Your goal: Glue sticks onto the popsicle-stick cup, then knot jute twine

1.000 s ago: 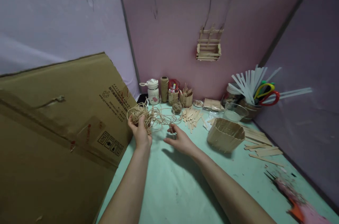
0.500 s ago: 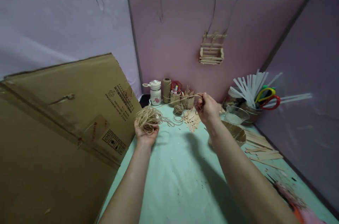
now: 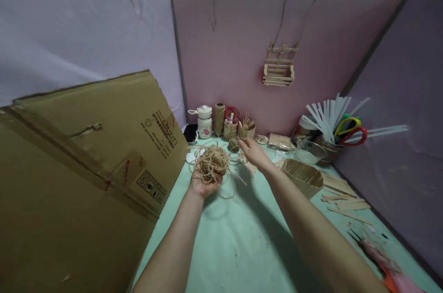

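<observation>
A loose, tangled bundle of jute twine [image 3: 213, 160] rests in my left hand [image 3: 205, 185], whose fingers curl up around it from below. Loops and loose ends hang off it over the table. To its right, my right hand [image 3: 255, 153] is closed in a pinch at a strand of the twine; the strand at the fingertips is thin and partly hard to make out. Just behind those fingertips sits a small ball of twine [image 3: 233, 145]. Flat wooden sticks [image 3: 251, 169] lie partly hidden below the right hand.
A large cardboard box [image 3: 104, 182] leans at the left. Behind stand a white bottle [image 3: 205, 123], a twine spool [image 3: 219, 119] and stick holders [image 3: 246, 130]. On the right are a stick-sided basket [image 3: 302, 175], a clear bowl [image 3: 310, 151], scissors [image 3: 355, 134] and pliers [image 3: 367, 247].
My right hand has moved left and slightly down, closer to the bundle. My left hand has shifted right with the twine, and the strand once stretched between the hands is now slack.
</observation>
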The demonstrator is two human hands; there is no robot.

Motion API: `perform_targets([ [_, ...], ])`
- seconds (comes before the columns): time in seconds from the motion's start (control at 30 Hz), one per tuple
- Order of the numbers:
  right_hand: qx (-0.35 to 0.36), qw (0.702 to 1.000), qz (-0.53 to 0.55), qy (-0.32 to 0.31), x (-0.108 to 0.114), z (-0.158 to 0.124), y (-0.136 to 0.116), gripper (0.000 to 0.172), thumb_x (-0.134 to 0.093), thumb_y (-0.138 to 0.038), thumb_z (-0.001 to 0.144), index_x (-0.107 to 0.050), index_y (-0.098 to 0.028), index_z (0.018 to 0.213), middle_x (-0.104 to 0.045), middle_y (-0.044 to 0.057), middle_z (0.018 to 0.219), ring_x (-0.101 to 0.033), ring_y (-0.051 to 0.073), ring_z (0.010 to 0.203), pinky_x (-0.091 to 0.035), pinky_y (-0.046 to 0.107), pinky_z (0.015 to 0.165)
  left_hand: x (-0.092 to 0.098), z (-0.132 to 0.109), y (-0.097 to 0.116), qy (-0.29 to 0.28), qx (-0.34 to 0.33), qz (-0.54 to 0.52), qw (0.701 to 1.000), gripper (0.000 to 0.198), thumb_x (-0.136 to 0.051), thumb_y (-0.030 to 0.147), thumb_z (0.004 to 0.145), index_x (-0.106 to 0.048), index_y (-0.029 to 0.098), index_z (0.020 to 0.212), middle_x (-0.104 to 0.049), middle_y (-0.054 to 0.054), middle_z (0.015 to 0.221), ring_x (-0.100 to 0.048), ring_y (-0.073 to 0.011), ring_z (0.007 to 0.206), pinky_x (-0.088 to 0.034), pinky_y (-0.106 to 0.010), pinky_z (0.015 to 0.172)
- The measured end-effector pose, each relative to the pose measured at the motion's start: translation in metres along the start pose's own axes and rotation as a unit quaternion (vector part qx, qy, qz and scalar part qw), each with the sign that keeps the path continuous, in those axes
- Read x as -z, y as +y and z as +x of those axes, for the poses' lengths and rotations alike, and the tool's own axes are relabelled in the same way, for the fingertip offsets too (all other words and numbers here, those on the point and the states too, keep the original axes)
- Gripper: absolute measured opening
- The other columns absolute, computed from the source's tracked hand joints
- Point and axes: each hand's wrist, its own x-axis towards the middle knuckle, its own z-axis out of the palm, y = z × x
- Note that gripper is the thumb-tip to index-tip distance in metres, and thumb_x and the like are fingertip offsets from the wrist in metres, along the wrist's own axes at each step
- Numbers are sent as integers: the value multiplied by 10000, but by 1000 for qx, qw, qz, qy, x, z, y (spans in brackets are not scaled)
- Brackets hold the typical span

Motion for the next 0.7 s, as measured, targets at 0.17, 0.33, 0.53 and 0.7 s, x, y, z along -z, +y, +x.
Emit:
perform_targets([
  [0.17, -93, 972, 178, -123, -5, -58, 5, 438, -485, -558, 842, -651, -154, 871, -705, 94, 846, -657, 197, 773, -498, 308, 668, 4, 5, 1, 3, 12, -17, 1000, 292, -510, 396, 844, -624, 144, 936, -642, -93, 817, -539, -120, 595, -404, -157, 401],
  [0.33, -105, 955, 183, -208, -9, -89, 4, 324, -595, -473, 771, -633, -156, 720, -528, -34, 546, -448, 92, 480, -346, 204, 463, 6, 6, -2, 20, 15, -8, 1000, 283, -519, 387, 824, -617, 146, 937, -624, -96, 822, -550, -128, 626, -407, -160, 417],
  [0.53, -120, 972, 149, -133, -6, -95, 12, 323, -467, -425, 820, -653, -161, 833, -577, 10, 644, -496, 125, 549, -404, 244, 527, 1, 5, -6, 54, -3, 59, 997, 367, -527, 485, 815, -606, 154, 954, -628, -72, 775, -585, -150, 626, -441, -200, 444],
  [0.7, -116, 980, 155, 53, -3, -102, 13, 553, -619, -522, 720, -549, -179, 1148, -563, 152, 1211, -593, 241, 1008, -494, 375, 826, -11, 7, -31, 131, -126, 225, 957, 388, -615, 419, 804, -554, 186, 1108, -670, -57, 885, -640, -160, 662, -487, -231, 507],
])
